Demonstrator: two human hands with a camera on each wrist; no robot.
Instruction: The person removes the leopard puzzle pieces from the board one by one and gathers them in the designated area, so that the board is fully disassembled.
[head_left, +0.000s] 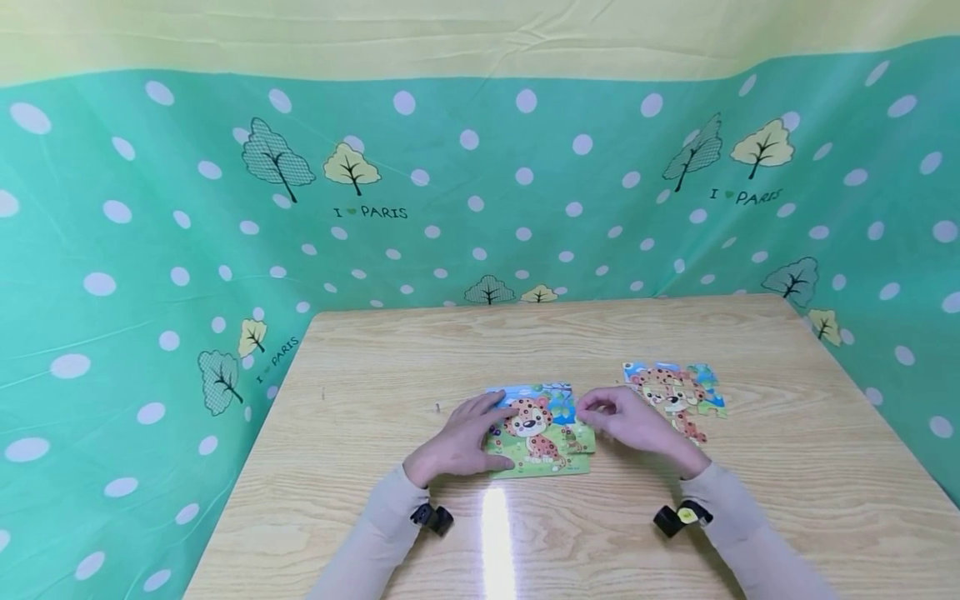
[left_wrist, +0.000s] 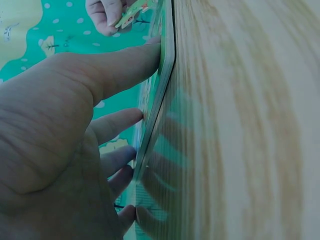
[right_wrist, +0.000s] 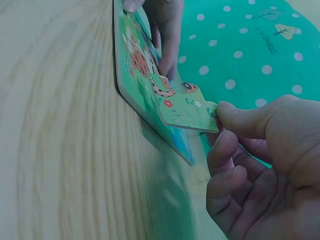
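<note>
A picture puzzle board (head_left: 536, 471) with a spotted leopard cub on green grass lies flat on the table. My left hand (head_left: 461, 437) rests on its left side, fingers spread, and the thumb (left_wrist: 132, 65) touches the board near its front edge. My right hand (head_left: 637, 421) is at the board's right side. Between thumb and forefinger it pinches a green puzzle piece (right_wrist: 187, 112) with a red flower and spotted orange bits. The piece is tilted and held over the board's right part; whether it touches the board, I cannot tell.
To the right of the board lie several joined puzzle pieces (head_left: 667, 387) showing a similar leopard. The wooden table (head_left: 390, 350) runs back to a green dotted cloth (head_left: 450, 183). A bright light reflection (head_left: 497, 542) shows on the tabletop in front.
</note>
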